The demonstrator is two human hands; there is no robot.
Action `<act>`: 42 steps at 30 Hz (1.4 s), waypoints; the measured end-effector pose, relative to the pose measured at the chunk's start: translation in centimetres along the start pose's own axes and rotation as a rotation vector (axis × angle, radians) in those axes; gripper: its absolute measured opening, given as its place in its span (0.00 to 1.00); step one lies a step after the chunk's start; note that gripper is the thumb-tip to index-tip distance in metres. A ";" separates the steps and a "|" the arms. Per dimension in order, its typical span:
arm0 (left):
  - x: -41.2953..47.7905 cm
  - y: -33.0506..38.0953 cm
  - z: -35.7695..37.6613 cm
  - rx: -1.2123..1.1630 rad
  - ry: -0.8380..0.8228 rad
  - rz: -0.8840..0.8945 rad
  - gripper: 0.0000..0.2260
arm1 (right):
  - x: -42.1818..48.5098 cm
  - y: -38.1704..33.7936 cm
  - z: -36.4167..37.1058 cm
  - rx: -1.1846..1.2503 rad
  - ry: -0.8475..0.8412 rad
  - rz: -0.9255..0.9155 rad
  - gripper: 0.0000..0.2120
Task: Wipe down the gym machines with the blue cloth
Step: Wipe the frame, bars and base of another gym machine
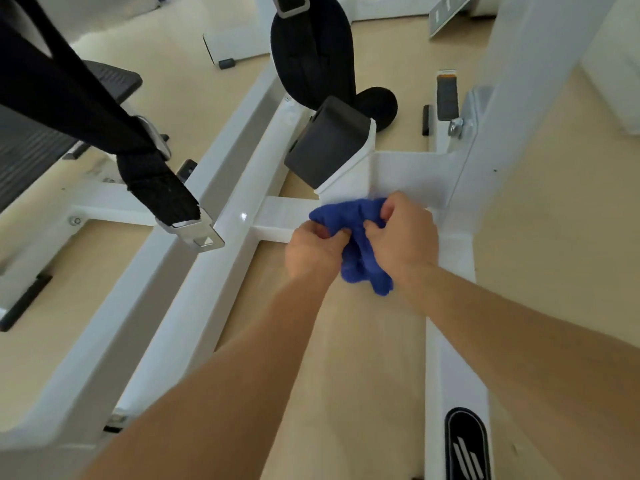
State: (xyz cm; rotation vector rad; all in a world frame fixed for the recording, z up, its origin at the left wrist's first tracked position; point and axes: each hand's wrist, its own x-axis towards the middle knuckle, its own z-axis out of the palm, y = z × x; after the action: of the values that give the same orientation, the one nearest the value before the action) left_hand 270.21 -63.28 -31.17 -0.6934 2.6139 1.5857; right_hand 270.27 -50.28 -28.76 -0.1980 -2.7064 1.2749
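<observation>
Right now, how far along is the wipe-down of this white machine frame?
Done: nothing provable; no wiped patch shows. In hand: left hand and right hand both grip the bunched blue terry cloth over the white metal crossbar. Left, probably: the black rectangular pad and the black webbing strap with metal buckle.

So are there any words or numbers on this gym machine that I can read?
No words or numbers can be read.
Black oval badge on the white frame: only slanted white stripes, no letters.
Grey plate at the top: white marks, too blurred to read.
Orange strip: too small to read.
</observation>
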 end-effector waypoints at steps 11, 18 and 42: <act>-7.6 3.6 0.1 -0.094 -0.136 0.371 0.07 | -4.2 1.8 -7.7 0.277 -0.067 -0.022 0.04; -8.1 5.9 2.6 -0.191 -0.061 0.299 0.16 | -3.5 2.5 -10.7 0.290 -0.226 0.005 0.17; -5.0 9.1 9.2 -0.107 0.254 0.289 0.08 | -3.1 12.5 -13.3 0.179 -0.238 0.234 0.10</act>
State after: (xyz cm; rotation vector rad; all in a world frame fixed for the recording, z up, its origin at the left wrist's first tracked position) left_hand 269.31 -50.20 -26.88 -0.5767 2.9440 1.8343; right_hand 276.50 -32.92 -30.28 -0.3738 -2.8068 1.6976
